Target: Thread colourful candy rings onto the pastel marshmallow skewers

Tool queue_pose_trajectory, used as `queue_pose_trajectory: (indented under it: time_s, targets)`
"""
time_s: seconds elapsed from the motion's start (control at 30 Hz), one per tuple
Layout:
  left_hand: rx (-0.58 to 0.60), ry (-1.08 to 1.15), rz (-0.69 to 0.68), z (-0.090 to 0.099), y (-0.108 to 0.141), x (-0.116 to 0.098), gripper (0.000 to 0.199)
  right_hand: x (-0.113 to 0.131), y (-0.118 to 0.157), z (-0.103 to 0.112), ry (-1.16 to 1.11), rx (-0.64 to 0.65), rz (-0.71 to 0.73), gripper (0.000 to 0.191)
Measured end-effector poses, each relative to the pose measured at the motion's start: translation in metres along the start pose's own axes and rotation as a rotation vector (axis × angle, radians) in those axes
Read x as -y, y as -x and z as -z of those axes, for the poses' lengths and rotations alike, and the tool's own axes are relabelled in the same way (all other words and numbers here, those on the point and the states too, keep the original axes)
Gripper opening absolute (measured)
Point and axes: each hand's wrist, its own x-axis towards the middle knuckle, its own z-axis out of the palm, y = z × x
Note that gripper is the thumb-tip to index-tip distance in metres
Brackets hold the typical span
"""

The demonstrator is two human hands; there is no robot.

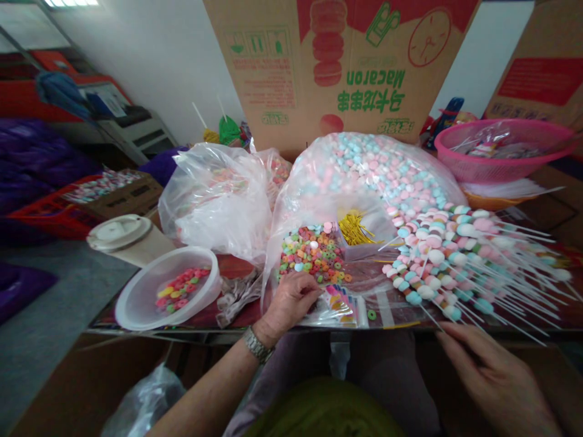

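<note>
My left hand [294, 300], with a metal watch on its wrist, is closed beside the loose cereal-like rings [314, 255] on the clear plastic sheet. Its fingertips are at the left edge of some printed clear plastic packets [341, 305]; what they pinch, if anything, is hidden. At the front right, my right hand [496, 376] pinches the end of a white stick [432, 317]. That stick leads up into a heap of skewers [437, 261] threaded with pink, blue, white and brown sweets. A green ring [372, 315] lies by the packets.
Large clear bags of pastel sweets [378, 170] and of rings [218, 188] stand behind. Around them are a box of gold ties [355, 230], a bowl [132, 300] of rings, a lidded cup [122, 237], a pink basket [505, 170] and a tall carton [291, 73].
</note>
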Motion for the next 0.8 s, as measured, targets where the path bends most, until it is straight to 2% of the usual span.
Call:
queue_pose_trajectory:
  time_s: [0.07, 0.13, 0.2, 0.23, 0.27, 0.33, 0.4, 0.47, 0.5, 0.57, 0.63, 0.67, 0.73, 0.8]
  targets:
    - [-0.023, -0.058, -0.094, 0.003, 0.003, -0.003, 0.017, 0.030, -0.030, -0.050, -0.030, 0.092, 0.239, 0.021]
    - [-0.035, -0.101, -0.137, 0.002, 0.008, -0.005, 0.013, 0.063, -0.056, -0.095, 0.074, 0.209, 0.384, 0.023]
    - [-0.032, -0.139, -0.145, 0.000, 0.011, -0.002, 0.003, 0.086, -0.073, -0.125, 0.139, 0.290, 0.469, 0.007]
    - [-0.019, -0.169, -0.144, -0.002, 0.013, 0.001, 0.005, 0.091, -0.079, -0.131, 0.161, 0.304, 0.486, 0.008]
    - [0.001, -0.211, -0.143, -0.003, 0.014, 0.004, 0.009, 0.091, -0.084, -0.131, 0.180, 0.301, 0.487, 0.010]
    - [0.036, -0.316, -0.139, -0.002, 0.014, 0.010, 0.013, 0.079, -0.088, -0.115, 0.218, 0.229, 0.446, 0.015]
    - [0.046, -0.424, -0.130, 0.003, 0.013, 0.010, 0.016, 0.059, -0.085, -0.084, 0.226, 0.084, 0.367, 0.019]
    - [-0.012, -0.482, -0.136, 0.012, 0.012, -0.003, 0.025, 0.042, -0.076, -0.049, 0.188, -0.018, 0.294, 0.019]
    - [-0.052, -0.470, -0.157, 0.017, 0.012, -0.014, 0.032, 0.037, -0.069, -0.035, 0.160, 0.005, 0.278, 0.018]
    - [-0.117, -0.313, -0.257, 0.023, 0.011, -0.043, 0.040, 0.038, -0.052, -0.015, 0.096, 0.134, 0.299, 0.017]
    - [0.021, -0.114, -0.349, 0.020, 0.010, -0.072, 0.060, 0.047, -0.036, -0.008, 0.031, 0.234, 0.368, 0.018]
    - [0.121, -0.040, -0.357, 0.015, 0.010, -0.083, 0.063, 0.052, -0.030, -0.008, 0.009, 0.246, 0.401, 0.019]
    - [0.315, 0.103, -0.298, -0.001, 0.010, -0.095, 0.037, 0.059, -0.020, -0.011, -0.007, 0.206, 0.429, 0.020]
    - [0.411, 0.257, -0.158, -0.018, 0.012, -0.094, 0.015, 0.059, -0.015, -0.015, -0.010, 0.161, 0.389, 0.022]
